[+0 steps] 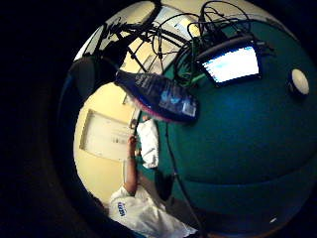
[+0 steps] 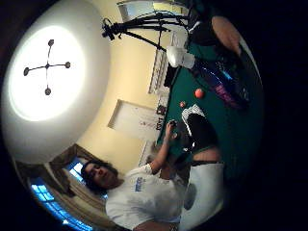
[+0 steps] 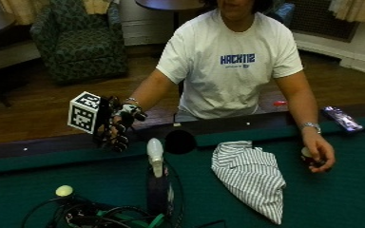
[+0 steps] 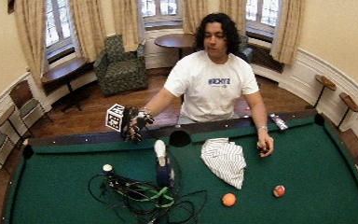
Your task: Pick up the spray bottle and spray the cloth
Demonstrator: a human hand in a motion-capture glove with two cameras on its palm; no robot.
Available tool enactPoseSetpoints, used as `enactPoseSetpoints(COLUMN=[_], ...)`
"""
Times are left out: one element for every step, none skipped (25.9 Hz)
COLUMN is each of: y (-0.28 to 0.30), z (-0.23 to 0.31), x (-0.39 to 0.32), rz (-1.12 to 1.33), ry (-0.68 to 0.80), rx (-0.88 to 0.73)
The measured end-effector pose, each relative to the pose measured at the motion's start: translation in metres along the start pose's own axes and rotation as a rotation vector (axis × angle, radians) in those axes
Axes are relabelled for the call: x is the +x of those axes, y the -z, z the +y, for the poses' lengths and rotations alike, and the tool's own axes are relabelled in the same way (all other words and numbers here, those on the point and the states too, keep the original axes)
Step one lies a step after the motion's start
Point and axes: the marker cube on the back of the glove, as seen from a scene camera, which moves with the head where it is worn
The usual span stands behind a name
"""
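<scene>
Gloved right hand point(image 3: 115, 127) raised over the counter's point(image 3: 334, 190) near rail, fingers loosely curled, holding nothing; spray bottle point(image 3: 157, 178) upright on the felt just below and ahead of the hand, not touching; striped cloth point(image 3: 251, 175) lies farther out to the hand's side, beyond the bottle

The table point(image 3: 334, 190) is showing green felt with a dark rail. At lower centre of the outside view, the bottle point(image 3: 158, 187) is showing a dark blue body and a white sprayer. The cloth point(image 3: 251, 176) is lying white with thin dark stripes. The hand point(image 3: 116, 126), at centre left, is wearing black. In the wide view, an orange ball point(image 4: 229, 199) and a red-and-white ball point(image 4: 278, 191) are sitting at lower right, a white ball point(image 4: 107, 168) at left.
</scene>
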Motion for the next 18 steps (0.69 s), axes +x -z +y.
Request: enactPoseSetpoints(y=[-0.003, -0.007, -0.010, -0.013, -0.016, -0.019, -0.022, -0.025, -0.028, -0.030, -0.032, -0.034, -0.036, -0.038, -0.040, -0.042, -0.044, -0.045], z=[-0.003, -0.006, -0.009, -0.012, -0.015, -0.017, -0.020, -0.022, -0.025, -0.027, -0.029, -0.032, -0.034, -0.037, -0.040, -0.042, -0.045, -0.046], x=[0.000, 0.000, 0.000, 0.001, 0.001, 0.002, 0.003, 0.004, 0.004, 0.005, 0.005, 0.005, 0.005, 0.005, 0.004, 0.003, 0.002, 0.002], rz=[0.003, 0.006, 0.009, 0.011, 0.011, 0.011, 0.009, 0.007, 0.004, 0.003, 0.002, 0.002, 0.000, -0.002, -0.006, -0.010, -0.015, -0.021], ry=[-0.004, -0.007, -0.010, -0.012, -0.012, -0.011, -0.009, -0.008, -0.009, -0.010, -0.012, -0.013, -0.013, -0.012, -0.012, -0.014, -0.016, -0.019], rx=[-0.003, -0.006, -0.009, -0.014, -0.019, -0.024, -0.027, -0.028, -0.029, -0.028, -0.025, -0.022, -0.019, -0.015, -0.011, -0.008, -0.005, 0.000])
